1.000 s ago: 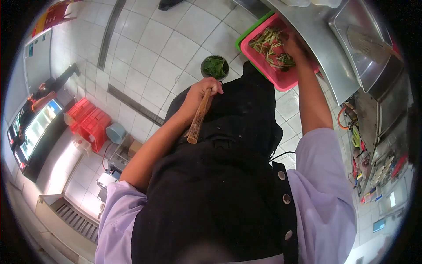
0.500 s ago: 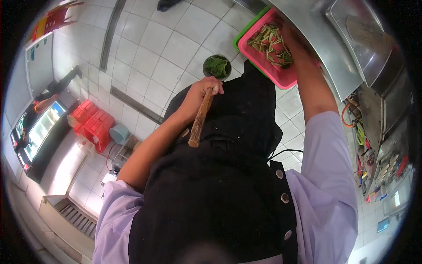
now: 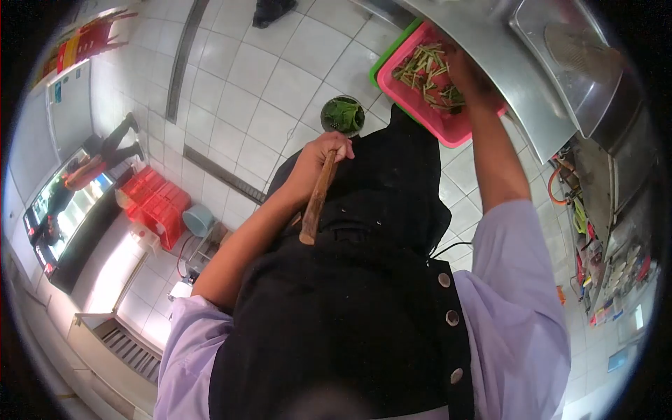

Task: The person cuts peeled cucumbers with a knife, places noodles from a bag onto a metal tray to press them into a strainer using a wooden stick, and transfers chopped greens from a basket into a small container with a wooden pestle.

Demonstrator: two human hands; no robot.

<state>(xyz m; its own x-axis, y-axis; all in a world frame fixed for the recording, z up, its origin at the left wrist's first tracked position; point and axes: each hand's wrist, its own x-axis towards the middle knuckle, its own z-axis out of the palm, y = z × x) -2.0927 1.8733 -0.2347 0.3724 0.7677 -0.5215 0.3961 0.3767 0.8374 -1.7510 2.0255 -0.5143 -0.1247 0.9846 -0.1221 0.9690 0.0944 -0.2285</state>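
My left hand (image 3: pixel 323 161) is wrapped round the wooden handle of a strainer (image 3: pixel 317 205), whose butt end points back toward my apron. Beyond the fist, the strainer's round dark bowl holds green leaves (image 3: pixel 345 115). My right hand (image 3: pixel 463 75) reaches into a pink basket (image 3: pixel 456 133), at its right side under the metal edge. Shadow hides its fingers, so what they hold cannot be made out. Cut green stalks (image 3: pixel 427 66) lie on the basket's bottom, close to that hand. A green basket (image 3: pixel 376 70) shows around the pink one's outer edge.
A stainless steel counter (image 3: pixel 518 84) overhangs the basket on the right. Red crates (image 3: pixel 155 203) and a light blue bucket (image 3: pixel 198 220) stand at the left, near another person (image 3: pixel 87 171). A drain channel (image 3: pixel 224 173) crosses the tiled floor.
The view has shifted slightly, and the other person at the left shows more fully. My left hand keeps its grip on the strainer; my right hand stays in the pink basket.
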